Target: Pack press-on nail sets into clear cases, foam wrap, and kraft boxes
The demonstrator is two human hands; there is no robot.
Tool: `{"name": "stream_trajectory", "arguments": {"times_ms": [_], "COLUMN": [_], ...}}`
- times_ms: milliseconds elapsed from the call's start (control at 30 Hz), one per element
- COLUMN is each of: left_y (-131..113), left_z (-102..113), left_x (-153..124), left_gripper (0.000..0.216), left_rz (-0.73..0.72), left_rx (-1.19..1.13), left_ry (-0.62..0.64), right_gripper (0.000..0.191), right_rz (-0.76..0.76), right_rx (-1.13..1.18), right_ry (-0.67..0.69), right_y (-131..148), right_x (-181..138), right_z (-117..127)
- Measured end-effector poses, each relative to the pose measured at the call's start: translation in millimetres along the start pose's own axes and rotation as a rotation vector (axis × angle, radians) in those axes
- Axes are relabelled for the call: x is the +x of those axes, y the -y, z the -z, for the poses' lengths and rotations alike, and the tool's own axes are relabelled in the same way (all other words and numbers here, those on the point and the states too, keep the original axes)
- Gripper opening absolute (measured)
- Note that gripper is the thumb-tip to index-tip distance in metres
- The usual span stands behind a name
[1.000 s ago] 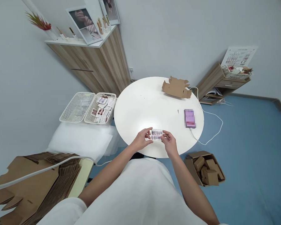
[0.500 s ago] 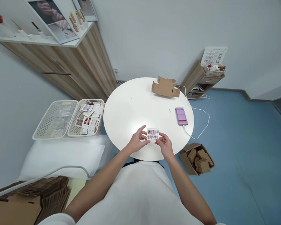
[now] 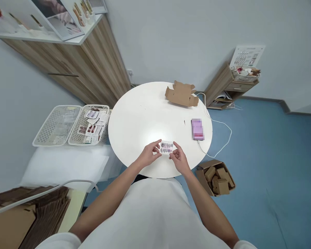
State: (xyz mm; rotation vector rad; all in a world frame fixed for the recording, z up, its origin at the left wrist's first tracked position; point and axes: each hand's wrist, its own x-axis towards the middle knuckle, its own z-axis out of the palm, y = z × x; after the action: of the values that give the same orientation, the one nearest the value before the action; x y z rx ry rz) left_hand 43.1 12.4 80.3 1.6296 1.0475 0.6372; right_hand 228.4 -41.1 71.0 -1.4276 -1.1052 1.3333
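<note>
A small card of press-on nails [image 3: 166,147], with two rows of patterned grey-purple nails, is held just above the near part of the round white table [image 3: 129,128]. My right hand [image 3: 180,160] grips its right edge between thumb and fingers. At the left edge, the thumb and fingertips of my left hand [image 3: 148,154] close on the card. An unfolded brown cardboard box [image 3: 182,95] lies at the far side of the table. To the right rests a phone with a blurred purple screen [image 3: 197,129], a white cable plugged into it.
Left of the table stand two white baskets, one with clear plastic pieces [image 3: 37,140], one with nail cards [image 3: 72,140]. On the floor at right is a carton [image 3: 203,178] of small brown boxes. The white cable [image 3: 231,129] loops past the table's right edge.
My left fingers, spread beside the card before, have closed in on its left edge. My right hand keeps its hold. The view has shifted slightly.
</note>
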Motion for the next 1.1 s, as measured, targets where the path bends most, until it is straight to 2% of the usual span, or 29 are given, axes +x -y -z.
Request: {"name": "stream_trajectory", "arguments": {"times_ms": [100, 200, 367, 567, 667, 833, 967, 1100], "left_y": [8.3, 20.5, 46.5, 85.6, 108.1, 142.5, 155.1, 156.2], "left_z": [2.8, 15.1, 42.3, 83.4, 111.2, 150.9, 163.5, 163.5], "left_x": [-3.2, -12.1, -30.3, -43.2, -43.0, -35.5, -27.8, -27.9], "left_gripper": [0.060, 0.062, 0.052, 0.053, 0.052, 0.054, 0.058, 0.062], "left_rz": [0.034, 0.118, 0.274, 0.385, 0.463, 0.498, 0.479, 0.461], "left_rx": [0.042, 0.086, 0.114, 0.144, 0.192, 0.241, 0.280, 0.313], "left_ry": [-0.066, -0.207, -0.433, -0.521, -0.499, -0.375, -0.270, -0.238], "right_gripper": [0.061, 0.060, 0.059, 0.058, 0.057, 0.058, 0.058, 0.059], "right_rz": [0.012, 0.044, 0.034, -0.029, -0.060, -0.135, -0.153, -0.180], "right_rx": [-0.122, -0.229, -0.299, -0.335, -0.368, -0.529, -0.706, -0.786], "right_ry": [0.116, 0.220, 0.330, 0.378, 0.362, 0.336, 0.290, 0.248], "right_y": [-1.9, -2.0, -4.4, -21.8, -31.8, -44.1, -47.6, -45.4], "right_x": [15.3, 35.1, 66.4, 95.1, 109.7, 133.1, 142.0, 138.0], "right_z": [0.7, -15.3, -66.4, -137.1, -172.6, -217.5, -235.3, -240.9]}}
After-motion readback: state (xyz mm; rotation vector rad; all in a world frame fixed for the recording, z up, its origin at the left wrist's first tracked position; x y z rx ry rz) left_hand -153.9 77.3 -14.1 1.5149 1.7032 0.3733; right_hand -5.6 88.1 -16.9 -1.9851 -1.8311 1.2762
